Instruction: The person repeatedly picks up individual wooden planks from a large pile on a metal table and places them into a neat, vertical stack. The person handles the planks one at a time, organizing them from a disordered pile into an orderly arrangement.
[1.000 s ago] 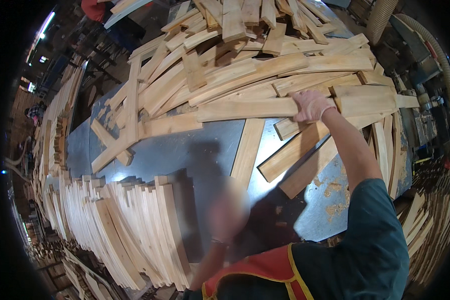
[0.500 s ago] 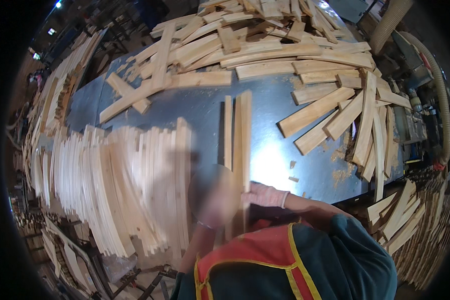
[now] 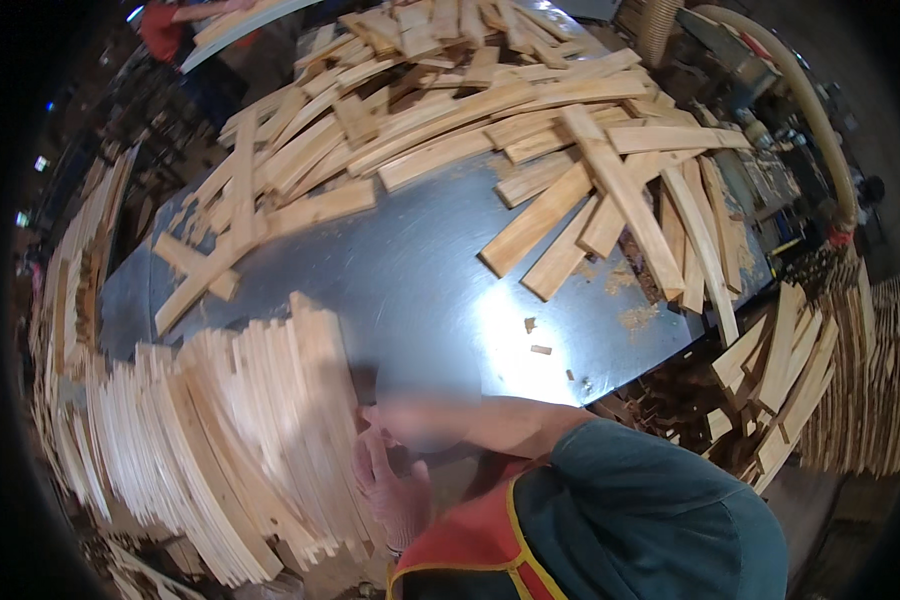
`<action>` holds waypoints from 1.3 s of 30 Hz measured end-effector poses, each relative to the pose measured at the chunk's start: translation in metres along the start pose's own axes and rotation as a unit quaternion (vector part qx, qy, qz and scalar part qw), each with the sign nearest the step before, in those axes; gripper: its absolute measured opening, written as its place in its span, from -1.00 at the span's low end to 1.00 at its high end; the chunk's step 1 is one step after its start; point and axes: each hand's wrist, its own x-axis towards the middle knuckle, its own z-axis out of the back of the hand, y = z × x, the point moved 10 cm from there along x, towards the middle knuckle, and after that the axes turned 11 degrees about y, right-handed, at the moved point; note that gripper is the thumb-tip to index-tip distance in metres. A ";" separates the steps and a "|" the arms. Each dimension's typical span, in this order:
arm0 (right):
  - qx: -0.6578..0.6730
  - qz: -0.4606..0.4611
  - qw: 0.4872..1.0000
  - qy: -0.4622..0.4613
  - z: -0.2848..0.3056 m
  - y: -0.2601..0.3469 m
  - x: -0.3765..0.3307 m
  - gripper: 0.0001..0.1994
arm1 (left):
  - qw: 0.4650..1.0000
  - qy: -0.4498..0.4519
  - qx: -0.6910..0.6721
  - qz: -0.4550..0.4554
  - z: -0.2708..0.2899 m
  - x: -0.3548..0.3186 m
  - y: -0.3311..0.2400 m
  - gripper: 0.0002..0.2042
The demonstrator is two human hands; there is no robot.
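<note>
Head view: many slats [image 3: 250, 430] are already stacked on edge at the worktop [image 3: 420, 290] front, pressed by the flat left hand [image 3: 390, 490] and blurred right hand [image 3: 415, 425], grip unclear, while a loose pile [image 3: 490, 110] remains.

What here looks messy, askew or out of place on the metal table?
The loose wooden slats at the far side lie crisscrossed in a jumble, unlike the neat stack of slats by the left hand. Sawdust and chips litter the metal table.
</note>
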 end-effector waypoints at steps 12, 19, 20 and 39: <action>-0.235 -0.550 0.718 -0.357 0.228 -0.215 -0.461 -0.12 | 0.971 0.170 0.045 -0.160 -0.107 0.093 -0.105 -0.17; 0.106 -0.343 0.899 -0.250 0.176 -0.183 -0.362 -0.09 | 0.826 0.373 -0.421 -0.045 -0.202 0.143 -0.164 -0.16; 0.103 -0.318 0.907 -0.254 0.203 -0.162 -0.351 -0.11 | 0.768 0.377 -0.517 0.027 -0.232 0.144 -0.148 -0.14; 0.360 -0.119 0.870 -0.314 0.118 -0.144 -0.241 -0.19 | 0.918 0.245 -0.305 0.066 -0.172 0.096 -0.048 -0.37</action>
